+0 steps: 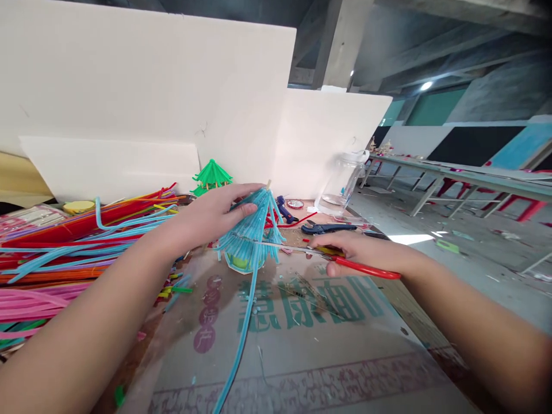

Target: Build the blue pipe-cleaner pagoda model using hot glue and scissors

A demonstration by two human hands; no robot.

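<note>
A blue cone-shaped roof model [250, 230] built of fuzzy pipe cleaners stands on the printed board. My left hand [228, 210] is closed around its upper left side, thumb across the front. One long blue pipe cleaner [244, 339] trails from the roof's lower edge toward me. In my right hand [349, 250] is a pair of red-handled scissors [366, 269]. Their blades reach left to the roof's lower edge, where the long pipe cleaner leaves it. Whether the blades are apart or together I cannot tell.
Piles of coloured pipe cleaners [86, 241] lie at left. Behind stands a small green roof model [211, 175]. Pliers [328, 228], a dark blue glue gun [285, 210] and a clear jar [340, 184] stand at back right. Tall white panels [150, 86] border the table.
</note>
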